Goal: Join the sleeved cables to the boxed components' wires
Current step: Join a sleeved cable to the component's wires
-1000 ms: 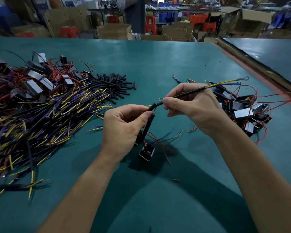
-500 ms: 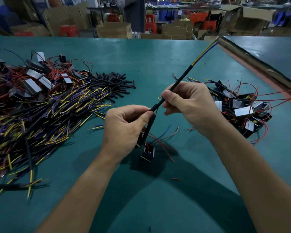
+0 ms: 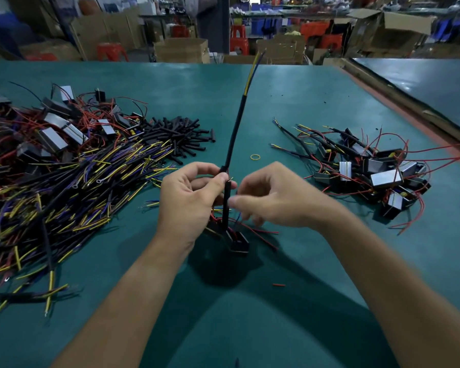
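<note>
My left hand (image 3: 194, 197) pinches a black sleeved cable (image 3: 234, 134) near its lower end. The cable stands almost upright, its yellow and blue wire ends pointing away from me. A black tube runs down from the pinch to a black boxed component (image 3: 239, 241), which rests on the green table (image 3: 290, 102) with thin red and blue wires spreading from it. My right hand (image 3: 274, 197) is blurred, its fingers curled, fingertips beside the black tube. I cannot make out whether they hold a wire.
On the left lie a heap of sleeved cables (image 3: 77, 187), boxed components (image 3: 51, 134) and short black tubes (image 3: 181, 134). A pile of components with cables (image 3: 377, 176) sits on the right. A yellow rubber band (image 3: 255, 156) and a red scrap (image 3: 278, 285) lie loose.
The sleeved cable swung from pointing right to standing nearly upright. My right hand let go of its upper part and dropped beside the tube. My left hand keeps its pinch.
</note>
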A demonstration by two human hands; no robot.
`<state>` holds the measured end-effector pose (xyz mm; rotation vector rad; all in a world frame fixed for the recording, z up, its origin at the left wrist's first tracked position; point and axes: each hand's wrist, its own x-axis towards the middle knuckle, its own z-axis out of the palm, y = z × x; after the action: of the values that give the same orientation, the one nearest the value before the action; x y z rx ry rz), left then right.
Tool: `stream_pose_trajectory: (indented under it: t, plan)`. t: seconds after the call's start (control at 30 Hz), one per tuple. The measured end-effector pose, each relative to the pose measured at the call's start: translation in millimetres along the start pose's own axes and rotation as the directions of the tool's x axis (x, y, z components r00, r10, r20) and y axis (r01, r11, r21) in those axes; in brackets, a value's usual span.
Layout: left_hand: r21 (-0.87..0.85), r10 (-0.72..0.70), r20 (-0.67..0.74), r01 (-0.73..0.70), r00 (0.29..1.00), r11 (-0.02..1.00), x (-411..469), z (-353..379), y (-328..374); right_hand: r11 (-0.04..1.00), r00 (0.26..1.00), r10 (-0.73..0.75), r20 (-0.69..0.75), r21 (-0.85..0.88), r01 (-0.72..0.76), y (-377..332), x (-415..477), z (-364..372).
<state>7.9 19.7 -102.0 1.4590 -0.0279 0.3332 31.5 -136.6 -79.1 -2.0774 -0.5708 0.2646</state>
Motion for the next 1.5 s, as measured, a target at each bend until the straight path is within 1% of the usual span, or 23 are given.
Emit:
stream_pose_trajectory:
  t: [0.07,0.17,0.33,0.5,0.63,0.8,0.87,0.93,1.07,1.13,1.2,1.3,1.4,1.5]
  plan:
    - [-0.027,-0.027,-0.011,0.027,1.0,0.999,1,-1,1,1.0,1.0,-0.005,0.02,-0.005,0.005,0,0,9]
    - [-0.06,-0.047,-0.017,0.046,0.999,0.997,1,-1,3,0.994,1.0,0.002,-0.028,0.114,0.001,-1,2,17]
    - [-0.089,-0.059,0.006,0.059,0.998,0.994,0,-2,5,0.974,0.999,0.04,-0.01,0.224,-0.037,-3,3,25]
    - [-0.162,-0.126,0.047,0.132,0.991,0.978,1,-1,9,0.966,0.996,0.086,0.018,0.244,-0.088,-5,3,17]
    - [-0.208,-0.19,0.056,0.197,0.98,0.958,4,0,9,0.965,0.993,0.119,0.004,0.233,-0.116,-5,5,15]
    - [-0.17,-0.149,0.002,0.147,0.989,0.974,3,1,5,0.985,0.994,0.106,-0.004,0.135,-0.105,-2,5,15]
    - [-0.167,-0.147,-0.007,0.143,0.989,0.976,3,1,4,0.996,0.996,0.086,-0.036,0.038,-0.085,-1,5,13]
    - [-0.15,-0.155,-0.009,0.152,0.988,0.977,2,1,4,0.995,0.996,0.065,-0.06,-0.072,-0.069,0,5,11]
    - [-0.129,-0.167,0.009,0.167,0.986,0.977,3,1,4,0.983,0.995,0.04,-0.096,-0.174,-0.057,1,5,7]
    - [-0.087,-0.166,0.022,0.167,0.986,0.982,3,1,3,0.971,0.99,0.024,-0.136,-0.232,-0.055,2,5,8]
    - [-0.058,-0.157,0.037,0.159,0.987,0.986,4,0,1,0.962,0.985,0.015,-0.173,-0.267,-0.062,3,6,9]
    - [0.013,-0.122,0.049,0.121,0.991,0.993,5,-1,-2,0.961,0.979,0.01,-0.205,-0.269,-0.066,3,6,8]
    - [0.074,-0.066,0.056,0.061,0.996,0.995,4,-1,-5,0.949,0.986,0.019,-0.168,-0.306,-0.071,4,4,6]
    - [0.117,-0.042,0.078,0.033,0.996,0.993,4,0,-7,0.936,0.99,0.036,-0.137,-0.341,-0.082,5,4,4]
